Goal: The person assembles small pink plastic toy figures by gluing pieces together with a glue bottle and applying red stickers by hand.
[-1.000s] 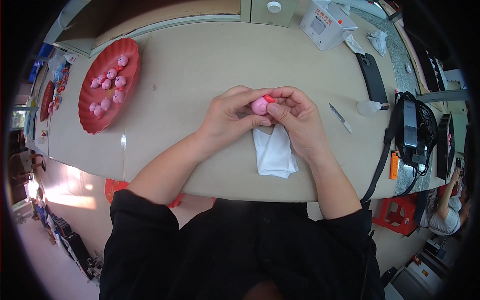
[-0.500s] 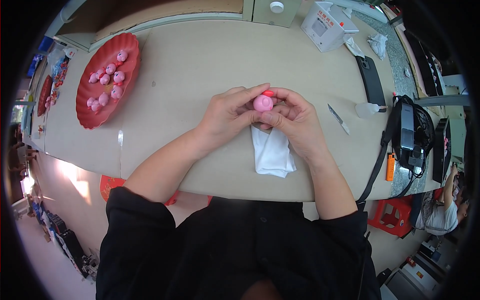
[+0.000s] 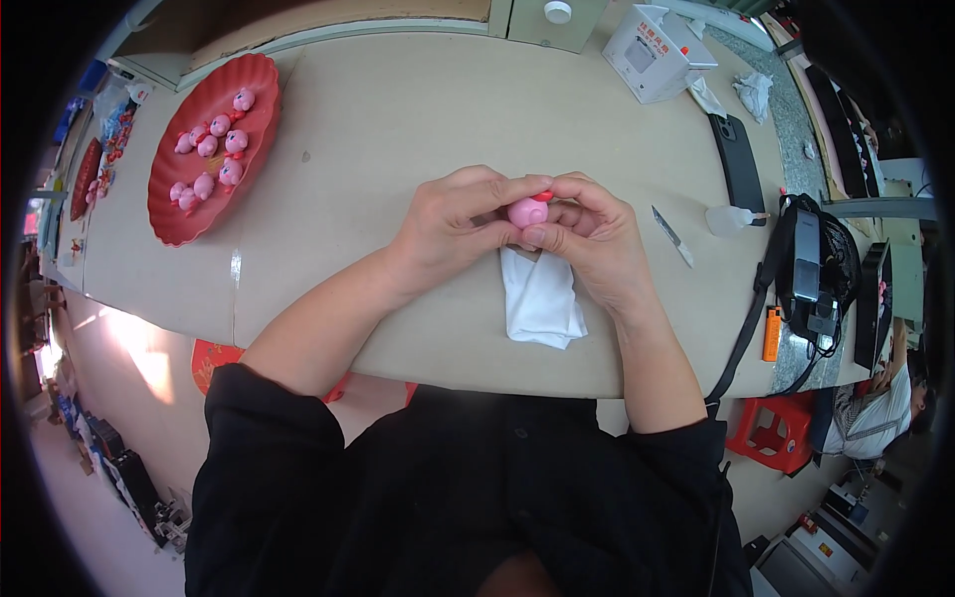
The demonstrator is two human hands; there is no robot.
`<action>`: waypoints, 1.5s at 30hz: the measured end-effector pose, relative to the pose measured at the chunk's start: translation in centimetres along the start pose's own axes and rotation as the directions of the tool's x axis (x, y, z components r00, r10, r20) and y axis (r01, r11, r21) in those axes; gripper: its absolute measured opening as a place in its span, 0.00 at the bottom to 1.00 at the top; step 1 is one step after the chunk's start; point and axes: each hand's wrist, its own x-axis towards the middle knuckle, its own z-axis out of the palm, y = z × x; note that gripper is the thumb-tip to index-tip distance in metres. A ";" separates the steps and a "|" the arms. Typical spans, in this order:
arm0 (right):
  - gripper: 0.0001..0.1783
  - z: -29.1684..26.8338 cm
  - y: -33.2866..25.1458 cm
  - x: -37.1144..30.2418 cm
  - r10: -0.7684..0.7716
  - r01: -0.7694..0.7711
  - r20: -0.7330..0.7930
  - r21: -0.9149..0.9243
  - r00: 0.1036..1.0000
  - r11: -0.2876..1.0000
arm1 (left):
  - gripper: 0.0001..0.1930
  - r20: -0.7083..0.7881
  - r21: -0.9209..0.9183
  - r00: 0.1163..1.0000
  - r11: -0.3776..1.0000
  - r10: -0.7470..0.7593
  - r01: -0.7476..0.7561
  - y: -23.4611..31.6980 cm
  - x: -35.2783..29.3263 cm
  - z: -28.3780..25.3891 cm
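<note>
Head view: left hand and right hand pinch one smooth, round pink figurine just beyond one folded white cloth. One scalloped red tray holds about ten similar pieces.

Shirt: loose plain black cloth garment, matt, below the near edge of the pale beige table
Shirt front: small round dark button, barely distinct from the cloth
Left sleeve: wide black cloth sleeve, softly creased, ending near the elbow
Right sleeve: matching black cloth sleeve, also ending near the elbow
Forearms: left forearm and right forearm uncovered
Hands: bare left hand, bare right hand
</note>
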 end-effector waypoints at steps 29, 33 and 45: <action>0.17 0.2 -2.1 -1.2 0.004 0.092 0.101 -0.918 0.995 0.386 | 0.21 -0.021 -0.334 0.941 0.889 -0.339 0.313 -0.3 0.7 -0.5; 0.16 0.4 -1.7 -1.0 -0.041 0.055 0.042 -0.929 0.998 0.366 | 0.20 -0.026 -0.338 0.939 0.887 -0.344 0.316 -0.4 0.8 -0.5; 0.09 -0.7 -1.3 -0.3 -0.171 -0.126 -0.251 -0.840 0.953 0.528 | 0.19 0.039 -0.288 0.960 0.917 -0.277 0.276 -0.5 0.7 -0.3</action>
